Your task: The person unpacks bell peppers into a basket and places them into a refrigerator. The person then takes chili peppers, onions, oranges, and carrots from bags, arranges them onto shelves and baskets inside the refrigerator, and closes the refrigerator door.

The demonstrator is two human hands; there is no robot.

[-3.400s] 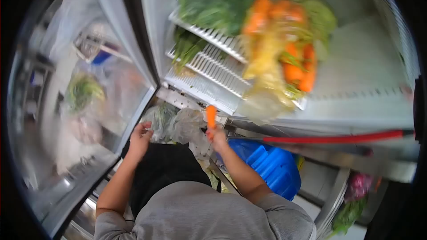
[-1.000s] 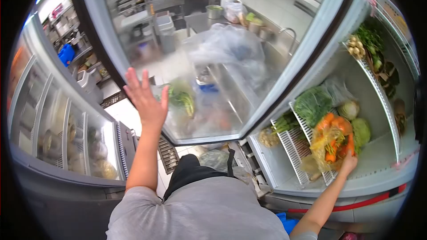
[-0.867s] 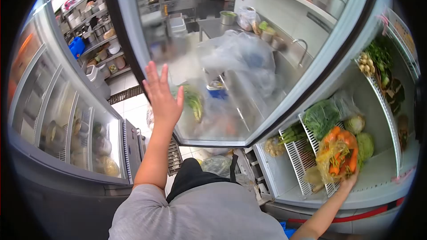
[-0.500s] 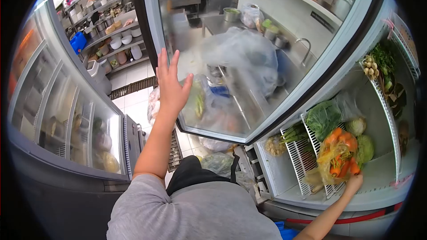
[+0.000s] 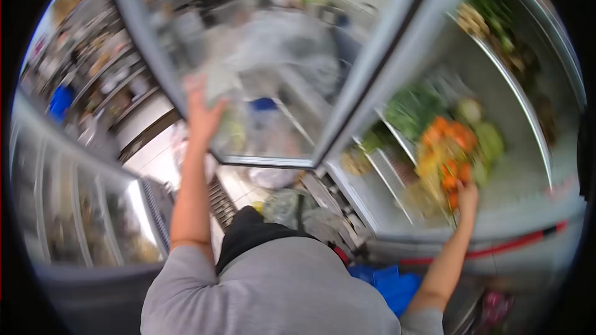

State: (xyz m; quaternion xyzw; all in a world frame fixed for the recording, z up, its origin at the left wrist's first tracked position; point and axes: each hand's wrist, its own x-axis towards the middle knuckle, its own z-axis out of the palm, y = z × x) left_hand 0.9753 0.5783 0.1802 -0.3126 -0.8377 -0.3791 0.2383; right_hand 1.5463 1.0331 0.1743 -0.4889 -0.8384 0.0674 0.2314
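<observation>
My left hand (image 5: 203, 115), fingers spread, is up against the glass door (image 5: 267, 160) of a fridge, near its outer edge. Inside the fridge, my right hand (image 5: 468, 200) is closed on a carrot (image 5: 454, 201) at the near end of a heap of carrots. A yellow plastic bag (image 5: 428, 170) lies loosely around part of that heap. Motion blur hides the exact grip of the fingers. Behind the carrots lie a dark green leafy cabbage (image 5: 413, 110) and a round pale green vegetable (image 5: 490, 141).
A wire shelf (image 5: 506, 77) with leafy greens hangs above on the right. To the left stands another glass-fronted fridge (image 5: 74, 205). Filled plastic bags (image 5: 288, 208) lie on the floor by my legs, and a blue plastic item (image 5: 388, 285) sits beside me.
The whole view has shifted and blurred. My right hand has moved in among the carrots and closed on one. My left hand stays spread at the door.
</observation>
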